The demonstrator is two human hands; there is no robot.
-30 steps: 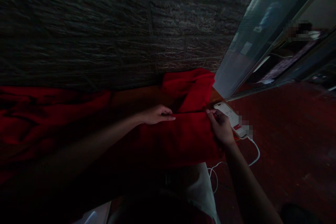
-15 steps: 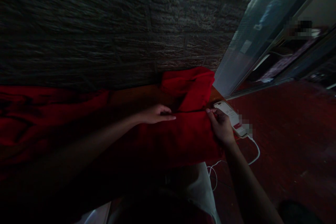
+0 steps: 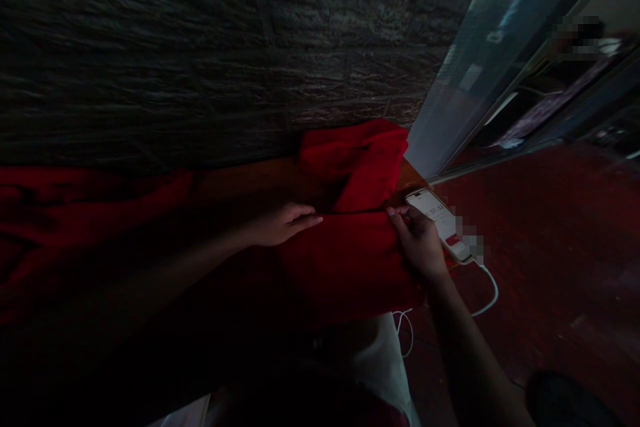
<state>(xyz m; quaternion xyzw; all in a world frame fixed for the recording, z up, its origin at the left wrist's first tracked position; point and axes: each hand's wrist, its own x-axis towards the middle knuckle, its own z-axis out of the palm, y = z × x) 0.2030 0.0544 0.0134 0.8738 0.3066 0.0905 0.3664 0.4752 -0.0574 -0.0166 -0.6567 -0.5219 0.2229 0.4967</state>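
My right hand (image 3: 419,240) pinches the far edge of the red cloth (image 3: 350,267) near its right corner, thumb on top and the fingers curled under. My left hand (image 3: 286,223) is at the same edge, further left, with thumb and forefinger reaching along it and only a narrow gap between them; I can't tell whether any fabric is caught there. The cloth lies spread in front of me, its far edge running nearly straight between my two hands, its near side hanging just above my pale trousers (image 3: 397,360). Just beyond that edge a folded red piece (image 3: 373,160) sits on the wooden surface (image 3: 240,180), close to the dark, rough wall (image 3: 200,60); whether it joins the cloth I can't tell. Well to my left is a rumpled red heap (image 3: 70,213), partly lost in shadow. Just beside my right hand, at the surface's right end, lies a phone (image 3: 425,201) with its screen lit, and a white cable (image 3: 493,297) loops down from it over the red floor (image 3: 560,247).
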